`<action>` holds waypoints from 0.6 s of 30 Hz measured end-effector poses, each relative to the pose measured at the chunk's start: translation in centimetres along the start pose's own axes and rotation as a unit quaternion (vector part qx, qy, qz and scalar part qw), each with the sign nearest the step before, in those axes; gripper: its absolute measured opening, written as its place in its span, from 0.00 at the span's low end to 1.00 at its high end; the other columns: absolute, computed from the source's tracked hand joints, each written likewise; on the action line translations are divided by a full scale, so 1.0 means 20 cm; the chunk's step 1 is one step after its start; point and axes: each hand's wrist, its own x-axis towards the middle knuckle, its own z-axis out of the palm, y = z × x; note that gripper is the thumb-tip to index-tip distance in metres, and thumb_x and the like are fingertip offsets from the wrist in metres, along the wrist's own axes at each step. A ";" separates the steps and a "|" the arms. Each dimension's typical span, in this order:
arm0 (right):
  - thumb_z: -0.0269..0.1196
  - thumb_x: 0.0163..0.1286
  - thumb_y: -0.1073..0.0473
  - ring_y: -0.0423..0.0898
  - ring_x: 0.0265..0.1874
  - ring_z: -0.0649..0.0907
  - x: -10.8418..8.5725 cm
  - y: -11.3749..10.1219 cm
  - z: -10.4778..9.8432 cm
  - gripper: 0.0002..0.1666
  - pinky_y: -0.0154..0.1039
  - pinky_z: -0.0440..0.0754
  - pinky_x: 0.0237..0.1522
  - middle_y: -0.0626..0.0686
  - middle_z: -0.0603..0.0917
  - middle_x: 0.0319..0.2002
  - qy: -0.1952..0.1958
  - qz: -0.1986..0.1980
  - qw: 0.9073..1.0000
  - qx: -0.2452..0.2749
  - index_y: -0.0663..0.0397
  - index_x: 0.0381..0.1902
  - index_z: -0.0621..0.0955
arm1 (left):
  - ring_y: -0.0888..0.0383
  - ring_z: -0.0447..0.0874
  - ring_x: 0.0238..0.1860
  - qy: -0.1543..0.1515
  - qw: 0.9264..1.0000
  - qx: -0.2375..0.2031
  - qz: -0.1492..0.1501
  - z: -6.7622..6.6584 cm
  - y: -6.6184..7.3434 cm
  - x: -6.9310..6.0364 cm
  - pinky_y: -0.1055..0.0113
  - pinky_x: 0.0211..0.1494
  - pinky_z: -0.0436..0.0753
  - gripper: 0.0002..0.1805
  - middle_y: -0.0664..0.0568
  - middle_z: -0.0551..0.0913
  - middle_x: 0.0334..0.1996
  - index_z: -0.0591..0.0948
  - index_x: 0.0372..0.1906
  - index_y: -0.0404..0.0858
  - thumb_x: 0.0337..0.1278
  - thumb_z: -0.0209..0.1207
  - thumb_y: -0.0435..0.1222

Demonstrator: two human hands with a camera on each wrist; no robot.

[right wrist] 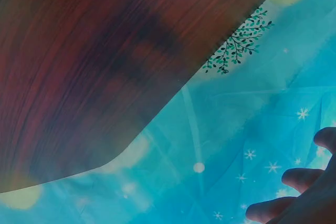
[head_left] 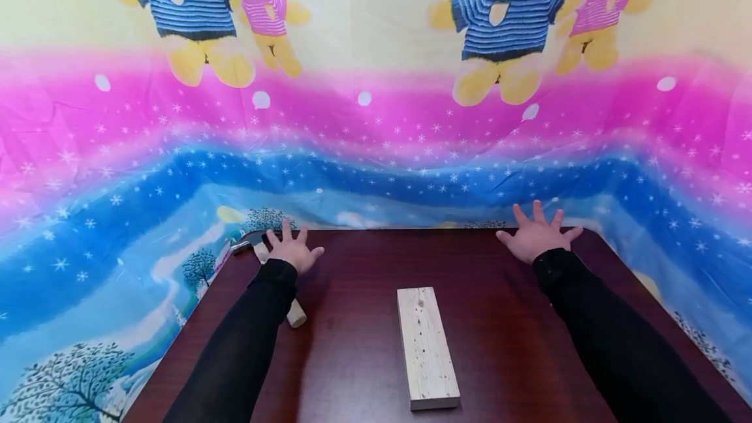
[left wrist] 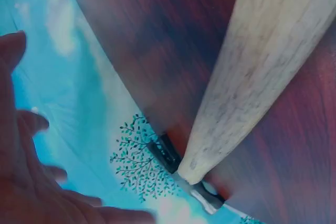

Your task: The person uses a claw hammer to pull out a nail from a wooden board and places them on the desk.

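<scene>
Both hands are held out with fingers spread and hold nothing. In the head view the left hand is over the table's far left, above a hammer with a pale wooden handle. The sleeve and hand hide part of that handle. In the left wrist view the hammer's handle runs up to a dark metal head by the table edge, apart from the fingers. The right hand is over the far right corner. A pale wooden block, long and flat, lies on the table between the two forearms.
The dark red-brown table has a rounded far corner on each side. A printed cloth with bears, snowflakes and trees hangs around its back and sides.
</scene>
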 end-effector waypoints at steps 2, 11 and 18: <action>0.43 0.69 0.21 0.79 0.63 0.21 0.00 -0.01 -0.01 0.58 0.81 0.18 0.46 0.71 0.31 0.75 -0.004 -0.001 1.000 0.000 0.49 0.81 0.41 | 0.19 0.25 0.69 -0.007 1.000 0.002 -0.024 0.01 -0.01 0.00 0.24 0.60 0.56 0.49 0.29 0.23 0.74 0.41 0.81 0.39 0.71 0.52 0.58; 0.46 0.71 0.24 0.78 0.64 0.23 -0.02 0.01 0.00 0.56 0.81 0.19 0.46 0.71 0.30 0.75 -0.011 0.005 1.000 0.007 0.50 0.81 0.42 | 0.22 0.42 0.70 -0.075 0.984 -0.065 -0.150 0.12 -0.06 0.04 0.41 0.57 0.74 0.62 0.15 0.25 0.68 0.31 0.76 0.28 0.60 0.67 0.44; 0.47 0.72 0.26 0.78 0.64 0.23 -0.05 0.03 0.01 0.55 0.82 0.20 0.48 0.75 0.31 0.74 -0.012 0.011 1.000 0.003 0.50 0.81 0.42 | 0.20 0.67 0.57 -0.042 0.975 -0.045 -0.212 0.19 -0.14 0.04 0.43 0.47 0.79 0.60 0.11 0.32 0.66 0.37 0.74 0.19 0.54 0.70 0.35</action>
